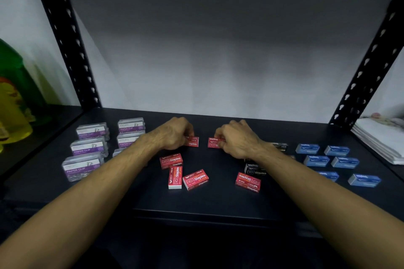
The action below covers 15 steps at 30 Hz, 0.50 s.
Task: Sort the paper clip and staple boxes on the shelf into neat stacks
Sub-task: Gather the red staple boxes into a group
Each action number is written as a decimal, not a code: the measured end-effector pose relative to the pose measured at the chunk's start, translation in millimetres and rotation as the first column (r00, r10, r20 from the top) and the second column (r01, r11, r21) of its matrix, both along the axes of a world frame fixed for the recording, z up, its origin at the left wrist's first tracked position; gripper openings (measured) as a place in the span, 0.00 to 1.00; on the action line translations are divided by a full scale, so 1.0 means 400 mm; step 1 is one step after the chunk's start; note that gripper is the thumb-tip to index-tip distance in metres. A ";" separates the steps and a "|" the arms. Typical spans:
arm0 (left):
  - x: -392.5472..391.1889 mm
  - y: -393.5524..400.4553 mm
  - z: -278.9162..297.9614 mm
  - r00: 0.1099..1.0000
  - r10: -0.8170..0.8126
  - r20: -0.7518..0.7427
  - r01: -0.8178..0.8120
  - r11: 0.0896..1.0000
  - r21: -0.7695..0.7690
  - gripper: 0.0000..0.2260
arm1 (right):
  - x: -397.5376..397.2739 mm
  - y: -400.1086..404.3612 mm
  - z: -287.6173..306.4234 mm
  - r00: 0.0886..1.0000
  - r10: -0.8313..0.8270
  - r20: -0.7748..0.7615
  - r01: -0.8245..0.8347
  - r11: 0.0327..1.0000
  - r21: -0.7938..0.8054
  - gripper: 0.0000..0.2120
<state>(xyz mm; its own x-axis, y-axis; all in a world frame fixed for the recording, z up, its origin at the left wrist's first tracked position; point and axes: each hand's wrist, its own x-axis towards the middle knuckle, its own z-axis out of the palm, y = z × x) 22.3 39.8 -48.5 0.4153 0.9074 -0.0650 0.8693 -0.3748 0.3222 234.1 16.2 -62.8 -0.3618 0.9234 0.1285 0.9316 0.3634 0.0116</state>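
Both hands work at mid-shelf point(218, 201). Left hand point(175, 133): fingers curled, grasping a red staple box point(193, 141). Right hand point(237, 140): fingers curled, grasping a second red staple box point(213, 142); the two boxes lie apart, both on the shelf surface. Four loose red boxes point(195, 179) lie nearer the front edge, unstacked, at mixed angles. Clear paper clip boxes point(88, 146) sit in rows at left. Black staple boxes point(254, 170) are partly hidden under the right forearm. Blue staple boxes point(332, 159) are spread out singly at right.
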 end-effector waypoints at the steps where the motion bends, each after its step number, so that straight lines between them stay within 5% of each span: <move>1: -0.001 0.001 -0.001 1.000 -0.002 0.002 0.001 1.000 0.005 0.09 | -0.006 0.004 -0.003 1.000 0.000 0.006 0.000 1.000 0.001 0.12; 15: -0.010 0.013 -0.015 1.000 -0.006 0.017 0.005 0.999 0.049 0.06 | -0.015 0.021 -0.008 1.000 -0.004 0.019 0.004 1.000 0.006 0.14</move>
<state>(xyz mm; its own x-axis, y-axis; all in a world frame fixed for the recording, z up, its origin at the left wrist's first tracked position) 18.3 44.9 -54.7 0.4212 0.9069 -0.0129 0.8615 -0.3956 0.3181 228.2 24.8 -66.1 -0.3602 0.9242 0.1269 0.9327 0.3591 0.0318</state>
